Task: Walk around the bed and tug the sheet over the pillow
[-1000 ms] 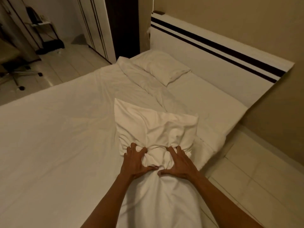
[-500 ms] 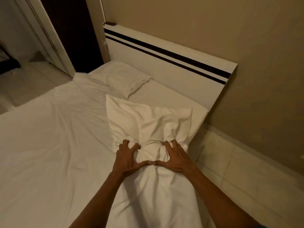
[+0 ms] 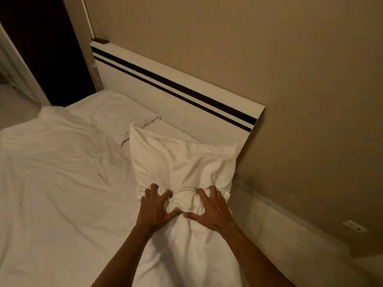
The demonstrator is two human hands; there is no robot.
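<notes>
A white pillow (image 3: 182,162) in a loose white case lies near the bed's right edge, its far corners sticking up. My left hand (image 3: 155,208) and my right hand (image 3: 211,210) both grip the bunched case around the pillow's near end, fingers curled into the cloth, thumbs nearly touching. The empty part of the case (image 3: 186,251) trails toward me between my forearms.
A second pillow (image 3: 122,119) lies flat by the white headboard (image 3: 186,96) with two dark stripes. The rumpled white sheet (image 3: 58,183) covers the bed on the left. A beige wall and tiled floor (image 3: 290,245) run along the right; a dark doorway (image 3: 45,50) stands at back left.
The view has swung right and nearer the headboard; the room on the left has left the frame. The pillow has moved toward the headboard with both hands keeping the same grip.
</notes>
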